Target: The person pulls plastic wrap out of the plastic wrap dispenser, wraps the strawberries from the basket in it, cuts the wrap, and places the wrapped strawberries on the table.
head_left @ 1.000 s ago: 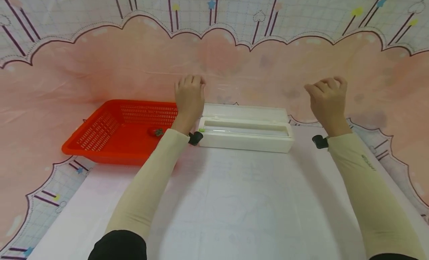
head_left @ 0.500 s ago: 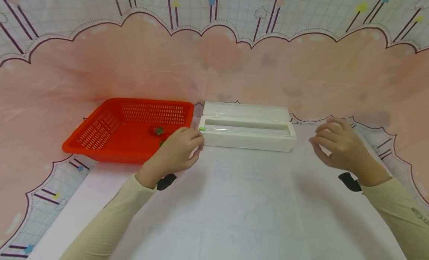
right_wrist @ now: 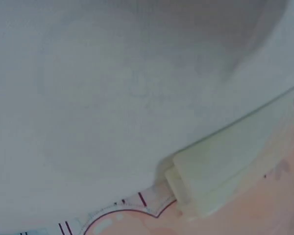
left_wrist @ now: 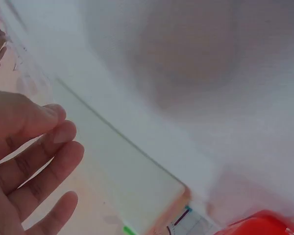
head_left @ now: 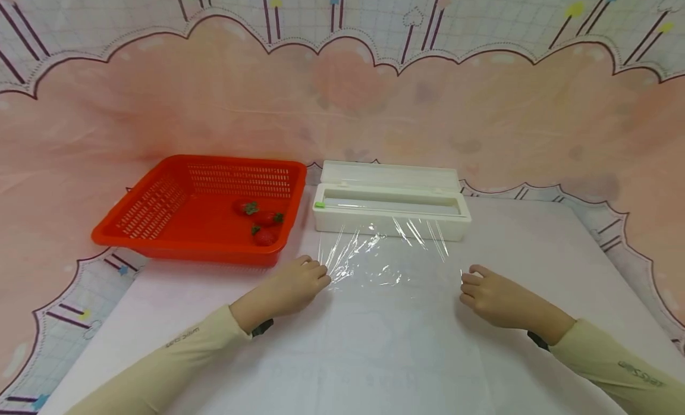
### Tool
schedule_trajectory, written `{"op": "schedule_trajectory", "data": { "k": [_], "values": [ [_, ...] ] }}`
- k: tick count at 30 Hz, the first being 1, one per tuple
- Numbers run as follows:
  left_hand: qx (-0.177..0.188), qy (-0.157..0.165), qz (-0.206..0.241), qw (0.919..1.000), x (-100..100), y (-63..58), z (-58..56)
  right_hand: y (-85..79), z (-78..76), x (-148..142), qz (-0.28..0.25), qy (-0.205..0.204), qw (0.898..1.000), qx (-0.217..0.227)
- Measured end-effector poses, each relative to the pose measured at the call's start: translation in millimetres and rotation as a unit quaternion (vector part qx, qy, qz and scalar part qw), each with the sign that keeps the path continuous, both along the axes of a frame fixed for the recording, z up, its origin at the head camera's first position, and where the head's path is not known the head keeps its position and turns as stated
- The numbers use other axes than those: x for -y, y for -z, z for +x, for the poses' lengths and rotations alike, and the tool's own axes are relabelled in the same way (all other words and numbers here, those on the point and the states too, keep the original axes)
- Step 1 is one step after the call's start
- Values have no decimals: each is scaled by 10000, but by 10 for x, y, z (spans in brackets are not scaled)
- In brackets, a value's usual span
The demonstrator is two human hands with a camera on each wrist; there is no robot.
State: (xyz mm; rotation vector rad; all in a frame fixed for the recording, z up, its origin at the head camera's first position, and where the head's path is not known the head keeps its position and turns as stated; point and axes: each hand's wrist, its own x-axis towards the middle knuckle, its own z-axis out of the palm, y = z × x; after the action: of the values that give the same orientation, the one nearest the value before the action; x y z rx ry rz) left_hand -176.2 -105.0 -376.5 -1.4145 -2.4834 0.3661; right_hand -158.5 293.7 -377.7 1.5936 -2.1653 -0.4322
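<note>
Three strawberries (head_left: 265, 219) lie in the red plastic basket (head_left: 184, 247), head view; left hand (head_left: 289, 287) and right hand (head_left: 500, 297) pinch cling film (head_left: 374, 266) stretched from the open-lidded white dispenser (head_left: 342, 223). The left wrist view reveals thumb against fingertip; the right wrist view, only edge-cropped fingertips, grip unclear there.

basket (head_left: 171, 225) left of box (head_left: 387, 219) | strawberries (head_left: 267, 217) in basket, right side | film (head_left: 369, 261) before box

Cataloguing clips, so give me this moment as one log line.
left grip: pinches clear film | right grip: holds its opposite side | white box: lid raised | red basket: three strawberries
</note>
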Motion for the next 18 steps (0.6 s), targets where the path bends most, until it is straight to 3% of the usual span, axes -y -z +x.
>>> {"op": "schedule_trajectory", "data": {
  "k": [4, 9, 14, 18],
  "values": [
    [85, -68, -504, 9987, -5, 77, -29, 79, 13, 61, 592, 436, 9973, 25],
    [42, 14, -820, 9966, -35, 165, -93, 201, 13, 105, 586, 765, 9946, 396],
    [-305, 360, -733, 9962, -31, 236, -98, 270, 15, 74, 442, 749, 9947, 549],
    [-187, 409, -745, 9962, -26, 222, -78, 306, 28, 13, 234, 614, 9964, 532]
  ]
}}
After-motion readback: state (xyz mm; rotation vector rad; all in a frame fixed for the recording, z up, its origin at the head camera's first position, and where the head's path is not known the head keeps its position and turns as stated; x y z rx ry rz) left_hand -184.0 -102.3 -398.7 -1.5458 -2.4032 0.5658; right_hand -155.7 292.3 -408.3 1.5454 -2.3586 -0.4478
